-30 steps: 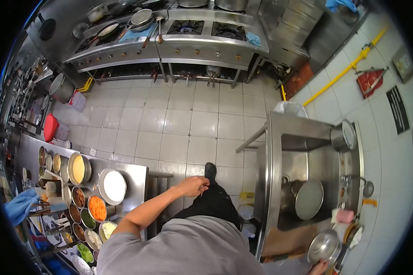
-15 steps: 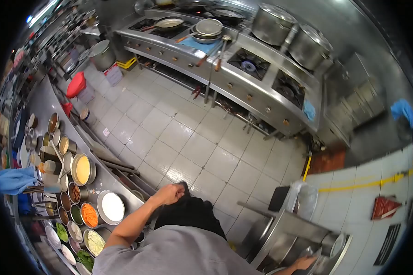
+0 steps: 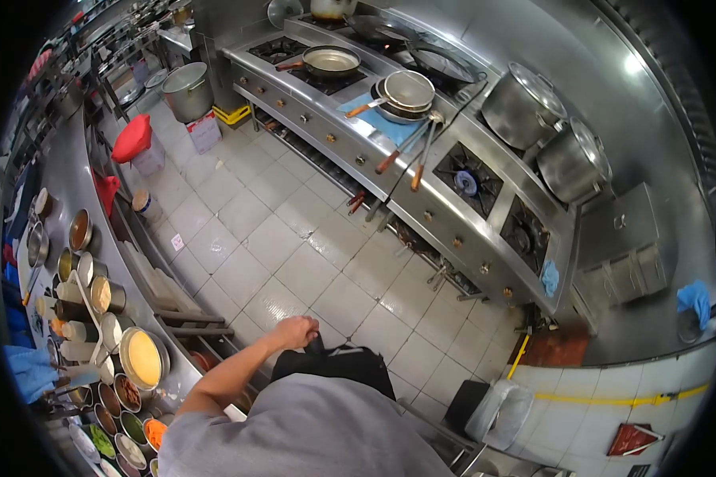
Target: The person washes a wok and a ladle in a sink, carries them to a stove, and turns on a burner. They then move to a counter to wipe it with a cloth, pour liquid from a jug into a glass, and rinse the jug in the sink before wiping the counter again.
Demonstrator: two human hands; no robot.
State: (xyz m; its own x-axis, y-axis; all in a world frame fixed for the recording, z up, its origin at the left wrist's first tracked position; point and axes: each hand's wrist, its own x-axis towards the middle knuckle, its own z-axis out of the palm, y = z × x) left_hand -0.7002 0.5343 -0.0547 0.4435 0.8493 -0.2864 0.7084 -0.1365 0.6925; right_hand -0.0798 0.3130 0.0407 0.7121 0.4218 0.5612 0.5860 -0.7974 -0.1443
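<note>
My left hand [image 3: 297,332] is held out in front of my body, above the floor beside the steel counter. Its fingers are curled closed around the end of a dark, handle-like piece [image 3: 317,345], whose kind I cannot make out. Black material [image 3: 334,374] lies just below and to the right of it, partly covered by my grey shirt. My right hand is out of view. Left of my arm, the counter [image 3: 184,370] carries a pot of yellow liquid [image 3: 144,359], a bowl of shredded carrot [image 3: 156,433] and several other filled containers.
Across the tiled floor [image 3: 294,254] runs a stove [image 3: 358,155] with a frying pan [image 3: 332,61], stacked strainers [image 3: 408,90] and tall lidded pots [image 3: 523,105]. A lined bin [image 3: 501,415] stands at the lower right. A red-covered container [image 3: 132,138] is at the far left.
My view has turned towards the stove, and the sink has mostly dropped out of frame. My right hand, earlier at the sink, has left the view. My left hand stays closed.
</note>
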